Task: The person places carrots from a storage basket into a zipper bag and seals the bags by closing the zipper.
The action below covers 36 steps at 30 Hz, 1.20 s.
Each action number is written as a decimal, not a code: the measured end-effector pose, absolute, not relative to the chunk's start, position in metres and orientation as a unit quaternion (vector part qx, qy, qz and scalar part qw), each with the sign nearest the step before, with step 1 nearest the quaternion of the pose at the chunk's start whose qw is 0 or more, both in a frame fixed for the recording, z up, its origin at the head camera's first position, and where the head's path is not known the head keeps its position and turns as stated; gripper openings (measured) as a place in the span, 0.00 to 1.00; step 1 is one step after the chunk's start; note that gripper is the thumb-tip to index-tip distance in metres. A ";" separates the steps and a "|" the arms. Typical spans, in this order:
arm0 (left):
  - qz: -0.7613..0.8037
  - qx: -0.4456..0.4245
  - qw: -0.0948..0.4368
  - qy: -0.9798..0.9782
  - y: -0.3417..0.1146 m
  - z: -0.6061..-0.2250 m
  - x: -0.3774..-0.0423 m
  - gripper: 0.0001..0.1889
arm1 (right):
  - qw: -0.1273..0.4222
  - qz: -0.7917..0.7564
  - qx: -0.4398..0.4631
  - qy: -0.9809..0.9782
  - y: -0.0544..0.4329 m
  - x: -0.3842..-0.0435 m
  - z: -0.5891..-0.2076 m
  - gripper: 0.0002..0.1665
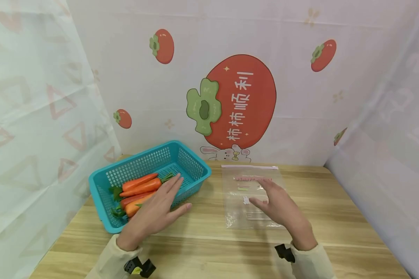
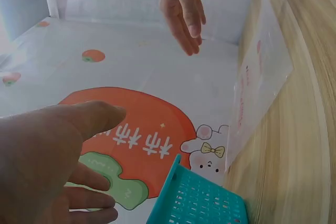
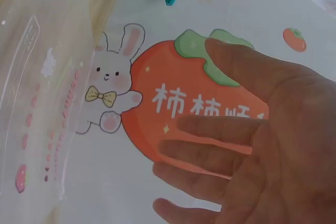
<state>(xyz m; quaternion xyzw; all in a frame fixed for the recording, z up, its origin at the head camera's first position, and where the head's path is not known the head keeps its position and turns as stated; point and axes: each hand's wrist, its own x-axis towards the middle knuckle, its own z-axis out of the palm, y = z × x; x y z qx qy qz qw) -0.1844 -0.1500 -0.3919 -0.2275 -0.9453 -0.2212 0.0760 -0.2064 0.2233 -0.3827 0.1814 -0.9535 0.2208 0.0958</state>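
The left hand (image 1: 157, 213) is released, its fingers extended, and is raised at the near side of a turquoise, rectangular, perforated plastic basket (image 1: 136, 166). The basket stands on the left of the pale wood-grain tabletop (image 1: 202, 255) and contains orange carrots (image 1: 143, 190) with green tops. The right hand (image 1: 283, 207), likewise released, is raised over a clear plastic zip bag (image 1: 235, 213) with pink printing, lying flat right of the basket.
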 end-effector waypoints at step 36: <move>-0.380 -0.245 -0.103 -0.886 -0.060 -0.410 -0.226 0.32 | 0.024 0.218 0.106 -0.970 0.308 -0.245 -0.392 0.24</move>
